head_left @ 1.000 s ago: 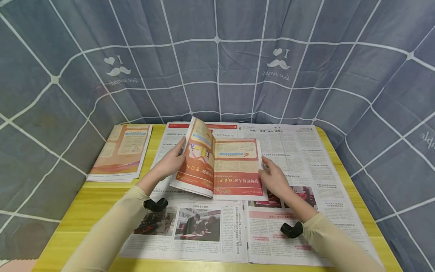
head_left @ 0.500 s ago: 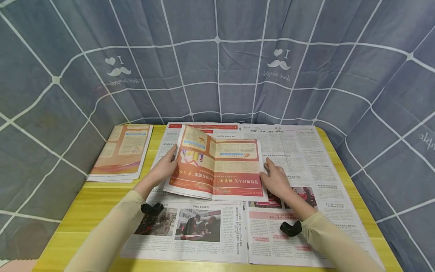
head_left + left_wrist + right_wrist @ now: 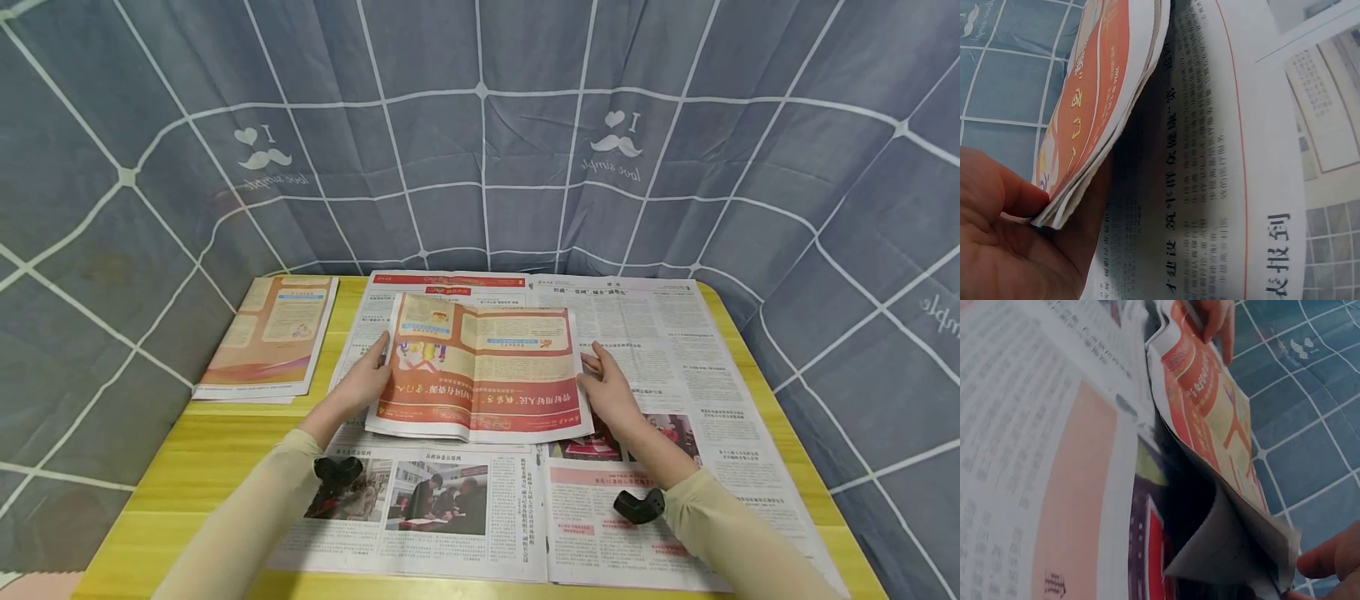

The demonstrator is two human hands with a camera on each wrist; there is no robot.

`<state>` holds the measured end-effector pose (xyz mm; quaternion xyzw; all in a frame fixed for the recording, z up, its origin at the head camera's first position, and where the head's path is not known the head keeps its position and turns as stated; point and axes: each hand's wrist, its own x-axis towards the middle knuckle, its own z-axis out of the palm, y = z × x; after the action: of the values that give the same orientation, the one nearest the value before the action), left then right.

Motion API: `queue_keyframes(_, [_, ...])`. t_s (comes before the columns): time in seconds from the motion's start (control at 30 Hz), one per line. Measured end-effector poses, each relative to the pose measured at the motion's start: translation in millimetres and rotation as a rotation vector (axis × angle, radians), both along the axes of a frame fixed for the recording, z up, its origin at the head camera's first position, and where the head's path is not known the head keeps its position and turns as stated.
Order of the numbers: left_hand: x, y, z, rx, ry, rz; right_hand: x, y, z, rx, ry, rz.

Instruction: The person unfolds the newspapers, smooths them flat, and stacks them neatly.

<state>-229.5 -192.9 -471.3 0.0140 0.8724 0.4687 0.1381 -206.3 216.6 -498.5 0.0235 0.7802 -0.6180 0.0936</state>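
Note:
A folded newspaper (image 3: 517, 367) with red and orange print lies opened out over larger spread newspaper sheets (image 3: 622, 517). At its left edge my left hand (image 3: 360, 383) holds on. The left wrist view shows the thumb (image 3: 1019, 195) on top of the layered edge (image 3: 1066, 209) and the other fingers beneath. My right hand (image 3: 611, 392) grips the right edge, its thumb (image 3: 1319, 559) beside the lifted corner (image 3: 1272, 550) in the right wrist view. Most of the right fingers are hidden there. The folded paper's left half is slightly raised and its centre crease shows.
Another folded newspaper stack (image 3: 270, 333) sits at the back left of the yellow wooden table (image 3: 195, 467). A grey curtain (image 3: 420, 142) with white grid lines surrounds the table at the back and sides. Black bands (image 3: 640, 506) are on both wrists.
The newspaper's left part has come down from a steep tilt to nearly flat, my left hand lowering with it and shifting slightly left. My right hand has stayed at the right edge.

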Motion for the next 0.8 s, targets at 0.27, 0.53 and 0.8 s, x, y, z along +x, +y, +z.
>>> queue_keyframes(0.27, [1.8,5.4,-1.6,0.056,-0.015,0.0,-5.3,-4,4.6,-0.225,-0.163,-0.094])
queue_keyframes(0.53, [1.5,10.0,-7.0,0.106,-0.036,0.015,-5.0,-5,1.5,-0.112,-0.136,-0.04])
queue_keyframes(0.8, [8.1,14.5,-5.4,0.11,-0.071,0.012,0.5,14,-5.7,0.137,-0.012,-0.006])
